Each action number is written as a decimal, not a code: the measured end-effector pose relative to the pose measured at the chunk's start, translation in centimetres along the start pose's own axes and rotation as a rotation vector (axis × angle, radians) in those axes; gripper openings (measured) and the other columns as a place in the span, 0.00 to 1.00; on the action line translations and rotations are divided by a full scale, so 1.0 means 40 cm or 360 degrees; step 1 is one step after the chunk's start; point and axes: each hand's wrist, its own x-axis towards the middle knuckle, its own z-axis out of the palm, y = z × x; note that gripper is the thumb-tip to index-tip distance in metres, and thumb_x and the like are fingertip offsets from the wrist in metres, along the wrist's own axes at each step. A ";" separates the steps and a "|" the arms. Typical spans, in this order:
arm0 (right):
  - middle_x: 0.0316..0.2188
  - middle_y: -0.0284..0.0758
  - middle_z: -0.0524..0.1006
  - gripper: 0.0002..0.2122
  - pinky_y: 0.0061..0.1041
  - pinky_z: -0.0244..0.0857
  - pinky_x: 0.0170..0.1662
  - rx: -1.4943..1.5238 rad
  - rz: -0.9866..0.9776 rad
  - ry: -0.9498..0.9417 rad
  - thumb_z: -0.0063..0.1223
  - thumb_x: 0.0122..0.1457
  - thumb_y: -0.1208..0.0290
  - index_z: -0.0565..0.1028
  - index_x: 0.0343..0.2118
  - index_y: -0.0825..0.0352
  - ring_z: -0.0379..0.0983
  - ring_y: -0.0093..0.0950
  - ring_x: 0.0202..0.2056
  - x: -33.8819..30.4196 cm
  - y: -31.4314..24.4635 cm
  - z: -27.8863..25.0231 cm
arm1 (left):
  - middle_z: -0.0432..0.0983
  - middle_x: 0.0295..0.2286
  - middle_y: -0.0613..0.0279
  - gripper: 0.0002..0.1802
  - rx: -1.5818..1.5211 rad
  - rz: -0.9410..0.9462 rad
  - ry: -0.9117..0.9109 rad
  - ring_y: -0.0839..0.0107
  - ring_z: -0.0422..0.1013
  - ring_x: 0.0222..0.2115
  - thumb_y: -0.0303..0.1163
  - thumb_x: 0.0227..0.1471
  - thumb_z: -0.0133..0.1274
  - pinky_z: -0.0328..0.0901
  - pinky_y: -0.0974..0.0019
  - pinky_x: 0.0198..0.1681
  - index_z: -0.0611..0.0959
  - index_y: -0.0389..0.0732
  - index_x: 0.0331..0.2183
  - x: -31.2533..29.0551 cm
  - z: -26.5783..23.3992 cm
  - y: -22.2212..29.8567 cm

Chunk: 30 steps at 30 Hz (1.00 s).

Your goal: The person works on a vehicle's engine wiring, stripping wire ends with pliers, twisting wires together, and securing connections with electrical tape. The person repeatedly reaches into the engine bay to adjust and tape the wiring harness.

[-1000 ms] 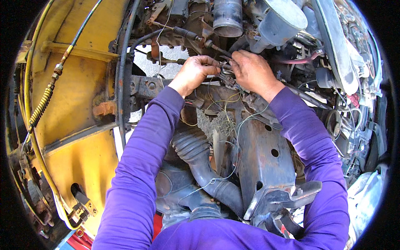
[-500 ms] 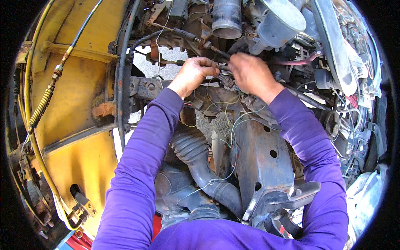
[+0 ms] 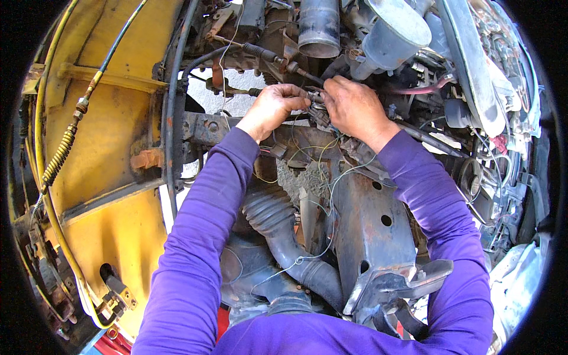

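Note:
Both hands meet over a dark wiring bundle (image 3: 320, 117) beside a chassis beam, at the upper middle of the head view. My left hand (image 3: 273, 110) is closed, thumb and forefinger pinching something small at the bundle's left side. On the other side, my right hand (image 3: 358, 111) has its fingers curled together at the bundle's upper right; its fingertips and what they hold are hidden. Thin green wires (image 3: 332, 173) hang loose below the hands. A dark rod with a ribbed rubber boot (image 3: 259, 52) runs toward the right hand.
A ribbed black hose (image 3: 269, 207) and a rusty steel bracket with holes (image 3: 373, 219) lie below the hands. Yellow metal panels (image 3: 112, 142) with cables stand at left. A grey reservoir (image 3: 397, 38) and an open pipe (image 3: 319, 29) are above. Engine parts crowd the right.
My right hand was blurred by motion and now shows sharply, slightly left and turned closer to the bundle. My left hand stays almost in place, still pinching.

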 end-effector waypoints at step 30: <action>0.32 0.45 0.79 0.08 0.48 0.73 0.40 0.0180 -0.0025 -0.0223 0.53 0.62 0.68 0.76 0.33 0.68 0.78 0.49 0.37 -0.010 0.023 -0.005 | 0.84 0.34 0.63 0.13 0.0153 0.0133 -0.0207 0.76 0.75 0.36 0.30 0.54 0.63 0.68 0.69 0.45 0.87 0.33 0.40 0.004 -0.025 -0.023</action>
